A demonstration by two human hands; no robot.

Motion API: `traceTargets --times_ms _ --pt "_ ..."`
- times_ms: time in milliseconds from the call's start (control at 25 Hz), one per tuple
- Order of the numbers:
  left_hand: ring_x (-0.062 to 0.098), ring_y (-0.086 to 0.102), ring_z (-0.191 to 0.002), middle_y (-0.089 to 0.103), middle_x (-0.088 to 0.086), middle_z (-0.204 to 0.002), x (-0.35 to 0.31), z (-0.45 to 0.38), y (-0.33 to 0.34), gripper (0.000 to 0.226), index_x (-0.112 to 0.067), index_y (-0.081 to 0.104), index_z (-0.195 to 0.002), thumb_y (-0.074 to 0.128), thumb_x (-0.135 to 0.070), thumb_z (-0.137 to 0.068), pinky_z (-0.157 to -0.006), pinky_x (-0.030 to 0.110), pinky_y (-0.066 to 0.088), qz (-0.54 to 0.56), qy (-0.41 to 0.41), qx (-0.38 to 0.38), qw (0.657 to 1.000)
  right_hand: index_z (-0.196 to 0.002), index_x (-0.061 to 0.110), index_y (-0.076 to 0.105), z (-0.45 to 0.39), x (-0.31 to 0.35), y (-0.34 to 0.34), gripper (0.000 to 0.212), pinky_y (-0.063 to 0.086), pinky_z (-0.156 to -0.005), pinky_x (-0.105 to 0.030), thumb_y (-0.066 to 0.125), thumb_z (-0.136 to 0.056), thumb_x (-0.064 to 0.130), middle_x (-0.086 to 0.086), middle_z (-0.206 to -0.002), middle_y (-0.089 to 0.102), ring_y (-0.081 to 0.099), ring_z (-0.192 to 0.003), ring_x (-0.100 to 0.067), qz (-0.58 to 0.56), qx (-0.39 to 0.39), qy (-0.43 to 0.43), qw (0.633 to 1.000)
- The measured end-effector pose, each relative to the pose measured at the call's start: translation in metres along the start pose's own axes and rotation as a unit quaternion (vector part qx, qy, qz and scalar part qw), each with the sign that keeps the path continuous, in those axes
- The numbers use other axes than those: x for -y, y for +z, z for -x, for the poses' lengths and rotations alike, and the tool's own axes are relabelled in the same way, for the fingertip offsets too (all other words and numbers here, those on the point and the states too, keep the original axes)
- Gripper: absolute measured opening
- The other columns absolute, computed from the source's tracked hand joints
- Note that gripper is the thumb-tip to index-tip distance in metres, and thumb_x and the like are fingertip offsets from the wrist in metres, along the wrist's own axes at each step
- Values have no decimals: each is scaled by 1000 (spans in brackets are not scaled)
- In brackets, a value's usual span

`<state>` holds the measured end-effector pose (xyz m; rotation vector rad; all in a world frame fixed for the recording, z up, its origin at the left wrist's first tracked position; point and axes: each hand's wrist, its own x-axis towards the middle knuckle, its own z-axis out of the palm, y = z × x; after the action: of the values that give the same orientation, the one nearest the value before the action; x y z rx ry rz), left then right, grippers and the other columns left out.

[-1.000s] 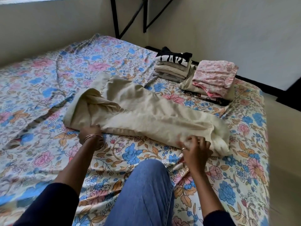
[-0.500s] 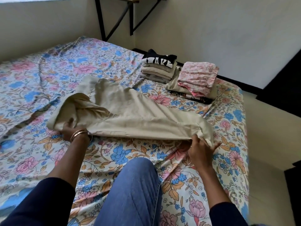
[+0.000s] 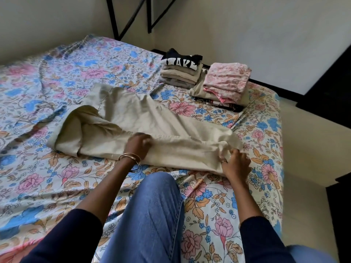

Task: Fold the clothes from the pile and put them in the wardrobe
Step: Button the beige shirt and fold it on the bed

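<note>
A pair of beige trousers (image 3: 152, 130) is spread across the middle of the bed (image 3: 47, 177), on a flowered sheet. The cloth looks soft, thin and light. It is floppy, so it will sag and bunch up if it is lifted by one spot only. It is best taken by its edges or ends, with one hold on each side, so the fold stays flat.

The left hand (image 3: 137, 144) is laid on the middle of the trousers, with the fingers curled down into the cloth, and a bit of cloth seems to be gripped. The right hand (image 3: 235, 161) is at the right end of the trousers, and the edge there is pinched between thumb and fingers.

At the far right of the bed, two stacks of folded clothes are kept. One stack has a black printed top (image 3: 180, 60) on it. The other has a pink flowered cloth (image 3: 226, 78) on it. Both are well apart from the trousers, so nothing is in the way. A knee in blue jeans (image 3: 150, 211) is close to the near edge. No wardrobe can be seen.
</note>
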<state>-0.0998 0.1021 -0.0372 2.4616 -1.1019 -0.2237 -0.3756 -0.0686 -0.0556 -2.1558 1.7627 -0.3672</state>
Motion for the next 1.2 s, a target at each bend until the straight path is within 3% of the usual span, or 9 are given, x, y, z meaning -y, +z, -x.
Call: traceTargets --times_ms 120,320,480,640,720,800,920,1040,1200 --pt "29 12 -147 8 1 -161 -7 -2 29 63 -38 30 -147 54 -53 -90 -117 46 16 -77 95 175 977 -124 8 55 -11 -10 -1 41 50 -70 -34 69 -88 21 -19 -123 58 59 -100 -30 -83 38 37 995" --pt "24 -28 -142 -34 -4 -152 13 10 60 81 -46 -15 -147 -1 -79 -75 -115 50 -9 -160 134 143 968 -111 3 64 -14 -29 -33 19 41 -61 -28 53 -97 10 -20 -102 70 65 -83 -30 -183 -172 188 950" --pt "23 -31 -140 -35 -5 -151 10 13 59 82 -45 -17 -147 -8 -79 -73 -114 49 -14 -160 148 143 965 -107 5 63 7 -19 -9 17 50 -77 -42 56 -95 15 -19 -109 64 56 -99 -32 -104 -193 -7 976" --pt "15 -13 -144 -13 -7 -157 3 16 44 77 -42 14 -150 23 -74 -81 -117 48 -3 -74 127 180 973 -124 15 60 22 40 21 36 43 -96 -44 47 -94 30 -8 -134 56 48 -123 -28 -27 6 -357 934" --pt "3 39 -132 43 1 -146 3 18 24 45 -29 57 -130 61 -42 -88 -113 42 31 183 67 155 968 -129 28 58 25 61 28 37 29 -106 -46 52 -92 27 4 -143 51 41 -134 -20 81 108 -328 935" --pt "5 66 -94 72 5 -106 31 26 3 23 -23 72 -106 71 -16 -84 -88 40 53 318 -26 -53 946 -117 24 63 27 82 26 29 29 -102 -47 52 -91 22 1 -133 57 44 -128 -24 136 76 -197 968" --pt "37 56 -108 62 20 -114 113 32 -44 37 -15 67 -115 70 -17 -78 -92 46 44 133 -258 -333 897 -113 19 61 30 126 20 24 30 -98 -47 49 -93 19 -7 -123 58 45 -121 -32 67 73 -154 983" --pt "44 39 -124 40 25 -136 176 32 -82 62 -15 48 -135 72 -34 -81 -100 49 36 132 -452 -261 843 -113 28 63 43 173 30 27 29 -98 -47 52 -90 19 -1 -121 63 50 -119 -29 26 157 -225 961" --pt "37 58 -110 63 21 -117 218 18 -99 30 -16 70 -110 66 -35 -86 -90 40 45 118 -365 -251 889 -111 33 65 61 220 50 21 33 -102 -44 60 -90 31 8 -113 69 57 -116 -20 -14 215 -292 932"
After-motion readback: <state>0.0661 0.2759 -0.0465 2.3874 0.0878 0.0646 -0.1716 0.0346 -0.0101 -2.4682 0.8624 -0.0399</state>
